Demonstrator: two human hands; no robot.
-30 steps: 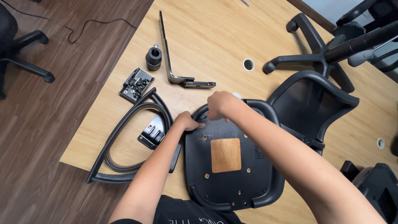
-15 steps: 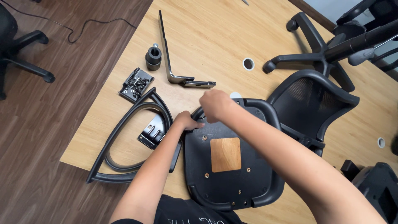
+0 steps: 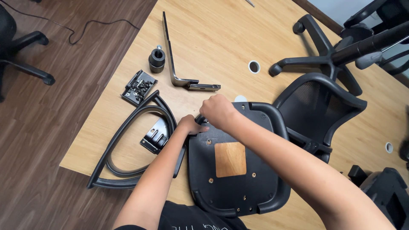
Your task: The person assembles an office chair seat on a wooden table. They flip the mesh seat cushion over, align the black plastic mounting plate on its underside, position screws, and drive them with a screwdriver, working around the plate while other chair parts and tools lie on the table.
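Both hands, left hand (image 3: 190,125) and right hand (image 3: 218,111), are clenched on the seat pan's (image 3: 238,170) edge fitting (hidden), so I'd keep it flat on the counter (image 3: 213,38).

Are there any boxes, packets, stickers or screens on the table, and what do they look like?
Screw pack: a small flat tray-like packet of dark screws and fittings, on the table's left side, above the curved black armrest and left of the left hand.
No screens or signs show, and I cannot make out any sticker or label.
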